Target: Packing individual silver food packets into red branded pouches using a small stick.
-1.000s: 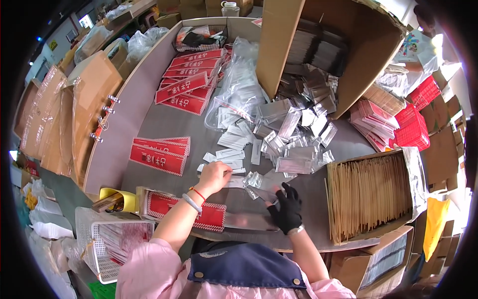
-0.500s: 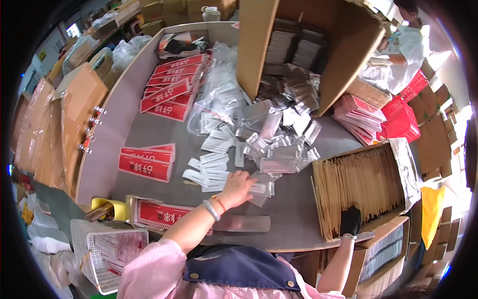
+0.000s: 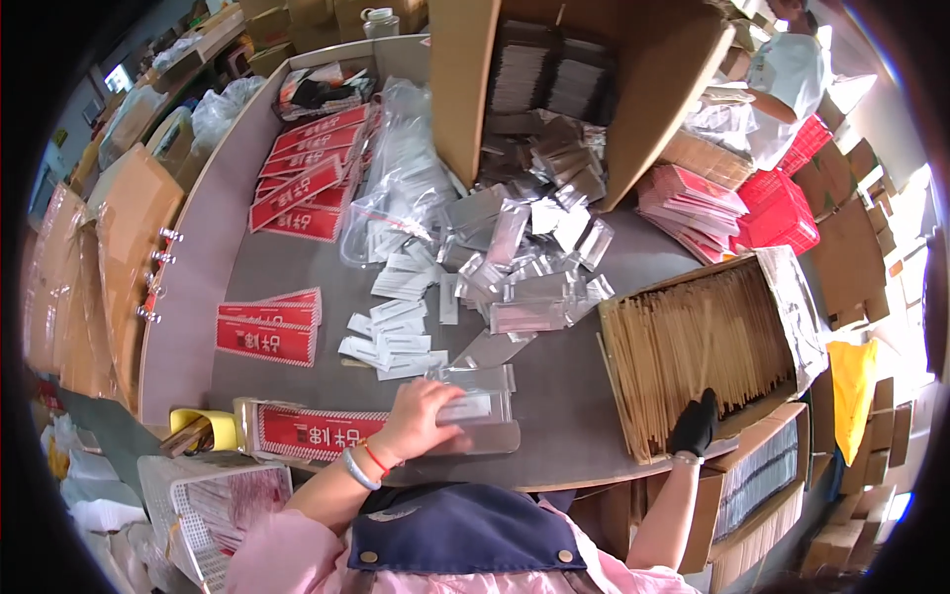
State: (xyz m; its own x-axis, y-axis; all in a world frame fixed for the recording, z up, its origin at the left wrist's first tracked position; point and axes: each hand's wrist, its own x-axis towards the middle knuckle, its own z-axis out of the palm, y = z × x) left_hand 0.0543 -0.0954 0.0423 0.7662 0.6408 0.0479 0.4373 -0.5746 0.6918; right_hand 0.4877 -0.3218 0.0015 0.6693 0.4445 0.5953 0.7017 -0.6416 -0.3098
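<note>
My bare left hand [image 3: 424,421] is closed on the edge of a clear plastic case [image 3: 495,404] with a white slip in it. Below the case, a clear flat sheet [image 3: 495,438] lies near the table's front edge. Loose white slips [image 3: 401,346] and a heap of clear cases [image 3: 534,287] lie beyond that hand. In a black glove, my right hand [image 3: 695,426] is at the front of a carton packed with thin brown strips [image 3: 683,346]. Its fingertips are pressed together at one paler strip [image 3: 706,368] that leans out of the row; the glove's dark folds hide part of the grip.
A tall open carton [image 3: 663,99] stands at the back. Red printed cards [image 3: 267,332] lie on the left, with more in a low box [image 3: 312,428] at the front. Beside the table are a white basket [image 3: 188,505], a yellow holder [image 3: 223,426] and red crates [image 3: 777,213].
My left hand has come down toward the front edge, bringing the clear case over the flat sheet. My gloved right hand has risen slightly along the strips. The whole view has shifted a little.
</note>
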